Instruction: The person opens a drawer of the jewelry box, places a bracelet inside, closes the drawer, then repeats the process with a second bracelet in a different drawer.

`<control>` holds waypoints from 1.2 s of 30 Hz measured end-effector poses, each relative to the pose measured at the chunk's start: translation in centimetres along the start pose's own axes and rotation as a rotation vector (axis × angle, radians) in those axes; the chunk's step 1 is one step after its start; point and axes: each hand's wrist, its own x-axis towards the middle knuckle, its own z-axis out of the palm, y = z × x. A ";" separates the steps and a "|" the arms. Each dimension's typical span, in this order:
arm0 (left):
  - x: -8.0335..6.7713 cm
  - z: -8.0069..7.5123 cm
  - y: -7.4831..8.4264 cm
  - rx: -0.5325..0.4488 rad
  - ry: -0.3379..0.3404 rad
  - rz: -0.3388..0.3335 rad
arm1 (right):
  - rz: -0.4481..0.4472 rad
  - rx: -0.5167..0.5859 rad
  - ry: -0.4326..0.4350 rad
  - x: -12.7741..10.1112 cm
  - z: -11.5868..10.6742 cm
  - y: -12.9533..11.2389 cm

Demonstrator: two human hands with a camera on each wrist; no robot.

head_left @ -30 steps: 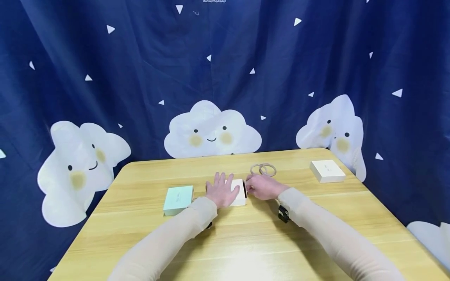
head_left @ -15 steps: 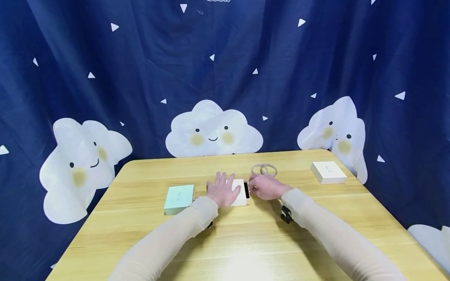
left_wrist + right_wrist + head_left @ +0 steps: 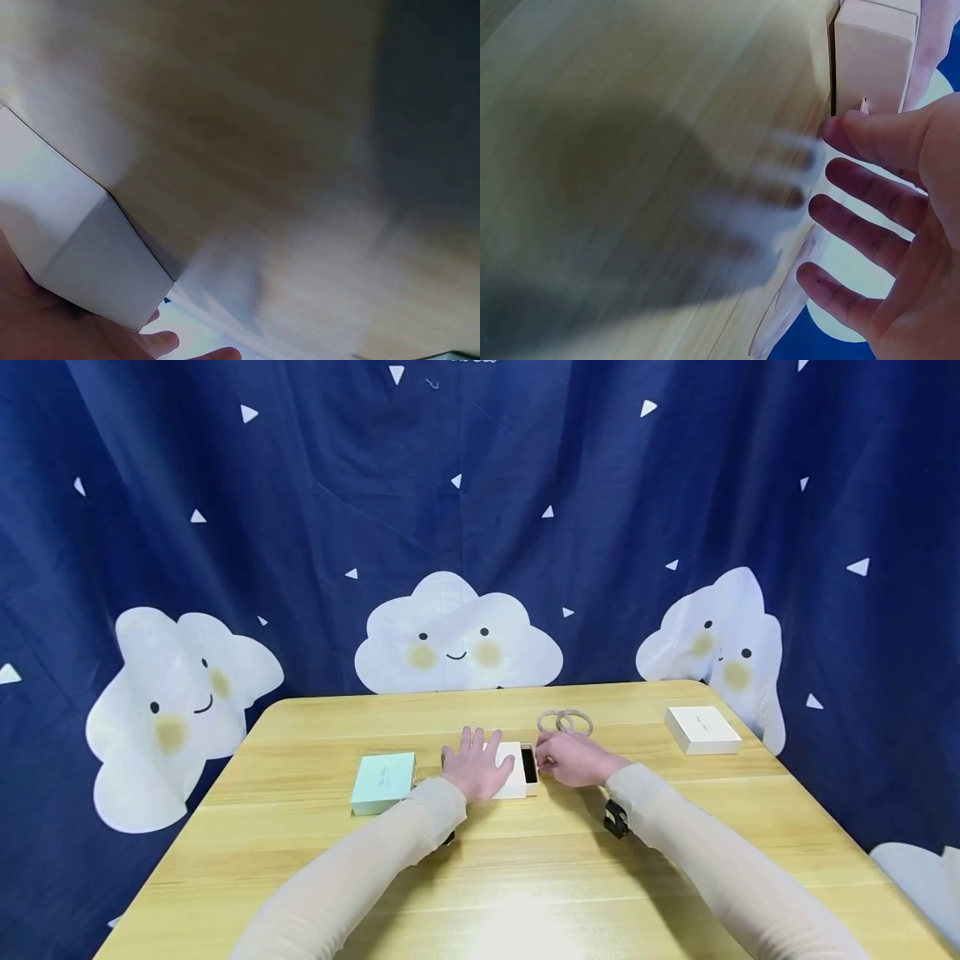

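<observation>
A curtained-off corner, home or small studio I can't tell, something of a nursery look, a pale wooden table, a deep blue curtain hanging in folds behind the table, cartoon white clouds just beyond its far edge, white triangles scattered higher above it.

Rings beyond right hand, room rightward, seemingly

Cream, long, close-fitting sleeves covered both arms, the left sleeve and the right sleeve each ending in a rumpled, slightly looser cuff. A small, blocky black device sat beneath the right wrist, and a black sliver showed under the left one.
</observation>
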 end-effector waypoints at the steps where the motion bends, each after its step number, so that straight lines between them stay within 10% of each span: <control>1: 0.0 0.0 0.0 -0.001 0.002 0.002 | -0.002 -0.006 0.003 -0.1 0.0 0.0; 36: -0.4 -0.4 0.1 -0.015 -0.010 0.006 | 0.085 -0.013 -0.019 -2.7 -0.8 1.6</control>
